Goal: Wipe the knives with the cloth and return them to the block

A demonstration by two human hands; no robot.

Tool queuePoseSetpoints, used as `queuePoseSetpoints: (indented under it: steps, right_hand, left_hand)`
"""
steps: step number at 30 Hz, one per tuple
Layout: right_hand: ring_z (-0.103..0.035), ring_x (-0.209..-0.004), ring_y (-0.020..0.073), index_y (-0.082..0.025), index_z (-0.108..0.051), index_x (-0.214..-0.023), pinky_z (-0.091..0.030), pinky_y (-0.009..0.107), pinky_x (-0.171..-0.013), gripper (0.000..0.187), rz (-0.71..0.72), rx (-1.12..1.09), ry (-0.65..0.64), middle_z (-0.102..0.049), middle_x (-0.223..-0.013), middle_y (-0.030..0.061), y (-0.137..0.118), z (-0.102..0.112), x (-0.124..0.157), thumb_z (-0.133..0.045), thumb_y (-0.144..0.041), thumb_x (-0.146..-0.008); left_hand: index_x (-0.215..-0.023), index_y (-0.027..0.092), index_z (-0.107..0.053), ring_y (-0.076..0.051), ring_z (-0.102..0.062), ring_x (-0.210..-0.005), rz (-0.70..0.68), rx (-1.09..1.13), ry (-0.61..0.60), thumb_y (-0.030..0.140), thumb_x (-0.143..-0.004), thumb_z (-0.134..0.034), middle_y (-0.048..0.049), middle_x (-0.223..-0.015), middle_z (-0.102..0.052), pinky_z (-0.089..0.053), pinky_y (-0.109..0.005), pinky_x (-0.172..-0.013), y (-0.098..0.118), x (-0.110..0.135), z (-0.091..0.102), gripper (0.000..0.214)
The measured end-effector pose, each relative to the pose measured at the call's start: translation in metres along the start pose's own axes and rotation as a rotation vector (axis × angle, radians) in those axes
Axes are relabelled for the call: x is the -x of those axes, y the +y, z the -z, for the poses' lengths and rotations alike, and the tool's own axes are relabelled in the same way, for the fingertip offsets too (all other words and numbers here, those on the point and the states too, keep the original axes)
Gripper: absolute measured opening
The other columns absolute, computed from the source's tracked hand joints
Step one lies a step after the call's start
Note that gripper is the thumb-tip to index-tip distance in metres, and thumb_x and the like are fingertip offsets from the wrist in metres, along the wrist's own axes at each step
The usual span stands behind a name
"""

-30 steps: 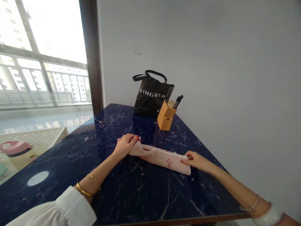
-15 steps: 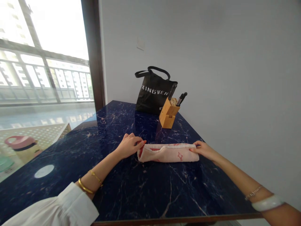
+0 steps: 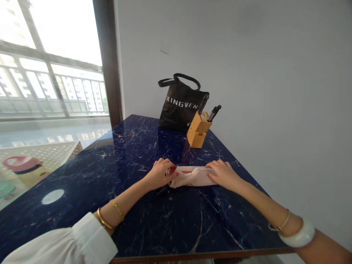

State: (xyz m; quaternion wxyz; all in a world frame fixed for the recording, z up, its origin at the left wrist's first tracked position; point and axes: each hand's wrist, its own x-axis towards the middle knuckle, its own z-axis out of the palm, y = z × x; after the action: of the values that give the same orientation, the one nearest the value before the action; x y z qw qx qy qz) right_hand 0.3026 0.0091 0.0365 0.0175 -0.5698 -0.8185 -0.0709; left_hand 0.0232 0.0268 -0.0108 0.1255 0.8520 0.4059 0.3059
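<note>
Head view: folded pink cloth (image 3: 193,176) lying on blue marble table (image 3: 129,146)
Left hand (image 3: 159,175): fingers curled, gripping the cloth's end
Right hand (image 3: 223,174): fingers flat, pressing cloth against table

Cloth (image 3: 192,176) on table (image 3: 90,183), knife block (image 3: 196,134) behind

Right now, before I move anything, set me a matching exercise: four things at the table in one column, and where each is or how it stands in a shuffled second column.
Things:
1. left hand
2. right hand
3. wooden knife block
4. black tote bag

Place or state:
A. lettered XINGWEN in white
B. laid over the right end of the folded pale pink cloth
C. holding black knife handles
D. at the cloth's left end

Pairs: 1-D, 2-B, 3-C, 4-A.
</note>
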Motion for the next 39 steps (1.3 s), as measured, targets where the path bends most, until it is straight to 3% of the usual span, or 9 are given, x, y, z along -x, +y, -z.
queuePoseSetpoints:
  steps: [4, 11, 15, 18, 24, 28, 32, 36, 39]
  right_hand:
    - [-0.046, -0.1, 0.0256, -0.02, -0.055, -0.107, -0.031, 0.039, -0.08, 0.032, -0.032, 0.093, -0.064, -0.058, -0.104, 0.0061, 0.002, -0.002, -0.005, -0.044, -0.018, -0.078]
    - [-0.048, -0.105, 0.0311, -0.013, -0.051, -0.109, -0.036, 0.042, -0.08, 0.034, -0.358, 0.128, -0.125, -0.055, -0.111, 0.0147, 0.064, -0.018, 0.004, -0.046, -0.031, -0.08]
    - [-0.057, -0.086, 0.027, -0.011, -0.054, -0.097, -0.04, 0.035, -0.07, 0.046, -0.481, -0.115, -0.208, -0.061, -0.094, 0.0152, 0.102, -0.031, 0.015, -0.046, -0.052, -0.078]
    - [-0.058, -0.071, 0.0203, -0.011, -0.057, -0.087, -0.041, 0.028, -0.061, 0.049, -0.525, -0.366, -0.247, -0.063, -0.077, 0.0103, 0.116, -0.042, 0.02, -0.051, -0.057, -0.073]
    - [-0.048, -0.053, 0.0107, -0.011, -0.058, -0.07, -0.034, 0.021, -0.047, 0.029, -0.57, -0.677, -0.259, -0.053, -0.057, 0.0009, 0.105, -0.045, 0.023, -0.058, -0.04, -0.069]
    - [-0.045, -0.049, 0.0103, -0.011, -0.058, -0.067, -0.026, 0.019, -0.041, 0.024, -0.629, -0.694, -0.227, -0.049, -0.052, 0.0, 0.091, -0.035, 0.024, -0.058, -0.035, -0.067]
    - [-0.052, -0.056, 0.0113, -0.012, -0.056, -0.079, -0.03, 0.018, -0.043, 0.023, -0.671, -0.759, -0.189, -0.057, -0.063, 0.0025, 0.082, -0.028, 0.027, -0.055, -0.033, -0.07]
    - [-0.052, -0.061, 0.0113, -0.015, -0.046, -0.081, -0.033, 0.019, -0.048, 0.021, -0.706, -0.781, -0.08, -0.055, -0.068, 0.0016, 0.073, -0.017, 0.024, -0.053, -0.031, -0.069]
    - [-0.047, -0.06, 0.0115, -0.017, -0.042, -0.076, -0.034, 0.021, -0.052, 0.017, -0.662, -0.756, 0.126, -0.048, -0.065, -0.0008, 0.064, 0.003, 0.013, -0.051, -0.029, -0.067]
  left_hand:
    - [-0.08, 0.019, -0.058, -0.018, -0.047, -0.082, 0.089, 0.077, 0.089, 0.03, -0.079, -0.052, -0.0014, -0.083, -0.059, -0.035, -0.031, -0.077, -0.003, -0.005, -0.004, 0.013]
    - [-0.082, 0.02, -0.058, -0.022, -0.048, -0.081, 0.312, -0.05, 0.153, 0.035, -0.078, -0.051, -0.0033, -0.083, -0.059, -0.034, -0.036, -0.072, -0.02, -0.007, -0.004, 0.017]
    - [-0.092, 0.021, -0.056, -0.021, -0.046, -0.086, 0.282, -0.032, 0.258, 0.034, -0.081, -0.048, -0.0026, -0.086, -0.057, -0.033, -0.036, -0.078, -0.018, -0.006, -0.001, 0.019]
    - [-0.089, 0.021, -0.058, -0.019, -0.046, -0.083, 0.156, 0.012, 0.232, 0.03, -0.081, -0.047, -0.0024, -0.083, -0.056, -0.034, -0.034, -0.079, -0.009, -0.004, 0.001, 0.016]
    - [-0.082, 0.022, -0.061, -0.021, -0.045, -0.083, 0.051, -0.042, -0.001, 0.03, -0.076, -0.053, -0.0034, -0.084, -0.055, -0.035, -0.034, -0.076, -0.004, 0.0, -0.007, 0.013]
    - [-0.083, 0.022, -0.061, -0.021, -0.045, -0.082, 0.053, -0.042, 0.008, 0.033, -0.077, -0.051, -0.0039, -0.083, -0.054, -0.036, -0.035, -0.076, -0.007, 0.001, -0.008, 0.016]
    - [-0.086, 0.022, -0.06, -0.021, -0.045, -0.085, 0.02, -0.048, 0.023, 0.032, -0.08, -0.048, -0.004, -0.086, -0.055, -0.035, -0.035, -0.079, -0.004, 0.002, -0.004, 0.017]
    - [-0.092, 0.023, -0.06, -0.02, -0.043, -0.086, -0.018, -0.036, 0.045, 0.03, -0.081, -0.047, -0.0042, -0.089, -0.054, -0.035, -0.036, -0.081, 0.0, 0.003, 0.0, 0.018]
    - [-0.094, 0.027, -0.062, -0.02, -0.043, -0.086, -0.084, -0.007, 0.01, 0.028, -0.082, -0.047, -0.0035, -0.09, -0.052, -0.034, -0.035, -0.082, 0.002, 0.004, 0.0, 0.02]
